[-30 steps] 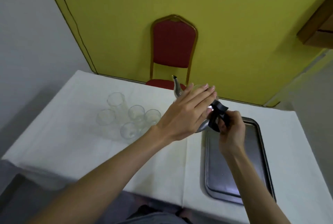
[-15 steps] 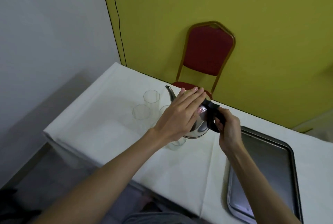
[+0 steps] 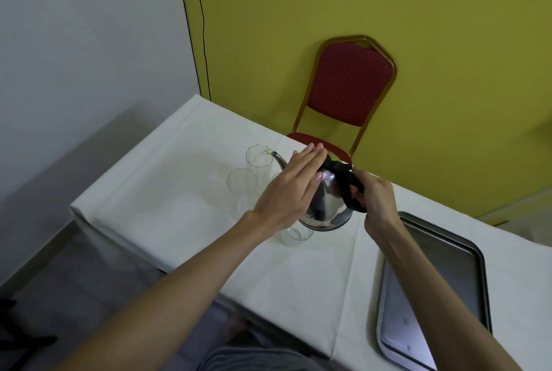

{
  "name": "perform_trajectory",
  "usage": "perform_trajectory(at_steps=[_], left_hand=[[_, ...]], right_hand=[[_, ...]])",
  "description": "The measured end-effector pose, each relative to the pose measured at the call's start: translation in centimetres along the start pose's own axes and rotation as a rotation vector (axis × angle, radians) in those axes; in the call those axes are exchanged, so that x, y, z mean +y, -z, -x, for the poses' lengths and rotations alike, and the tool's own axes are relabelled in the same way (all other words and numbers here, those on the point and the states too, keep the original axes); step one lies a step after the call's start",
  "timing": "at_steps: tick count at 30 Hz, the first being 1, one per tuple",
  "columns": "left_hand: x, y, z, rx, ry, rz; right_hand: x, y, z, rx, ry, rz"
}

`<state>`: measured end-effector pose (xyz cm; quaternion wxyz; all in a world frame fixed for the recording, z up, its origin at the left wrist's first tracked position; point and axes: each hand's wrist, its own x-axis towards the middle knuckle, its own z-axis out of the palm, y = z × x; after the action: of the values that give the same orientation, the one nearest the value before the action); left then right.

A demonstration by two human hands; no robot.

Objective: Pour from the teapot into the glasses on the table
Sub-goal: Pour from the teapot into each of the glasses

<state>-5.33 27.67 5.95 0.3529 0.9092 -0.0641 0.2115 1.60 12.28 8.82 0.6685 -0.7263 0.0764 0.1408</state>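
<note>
A shiny steel teapot (image 3: 328, 206) with a black handle is held in the air, tilted to the left above the white table (image 3: 167, 197). My right hand (image 3: 375, 203) grips the black handle. My left hand (image 3: 291, 188) lies flat with straight fingers on the teapot's lid and side. The spout tip sits at the rim of the far glass (image 3: 259, 158), and a thin yellowish stream shows there. A second clear glass (image 3: 241, 185) stands just in front of it. A third glass (image 3: 294, 236) stands below the teapot. Others are hidden behind my left hand.
A grey metal tray (image 3: 466, 254) lies on the table at the right. A red chair with a gold frame (image 3: 349, 86) stands behind the table against the yellow wall. The table's left edge drops to a grey floor.
The teapot has moved left and tipped further, so its spout now reaches the far glass. The view has shifted left. Both hands keep their hold.
</note>
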Motion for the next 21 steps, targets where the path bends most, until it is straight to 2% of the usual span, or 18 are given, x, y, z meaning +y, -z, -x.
perform_trajectory(at_steps=[10, 21], left_hand=[[-0.68, -0.1, -0.41, -0.023, 0.018, 0.045], [-0.68, -0.16, -0.46, -0.012, 0.025, 0.044]], right_hand=[[-0.42, -0.36, -0.35, 0.05, -0.038, 0.043], [-0.45, -0.16, -0.95, 0.024, -0.031, 0.076]])
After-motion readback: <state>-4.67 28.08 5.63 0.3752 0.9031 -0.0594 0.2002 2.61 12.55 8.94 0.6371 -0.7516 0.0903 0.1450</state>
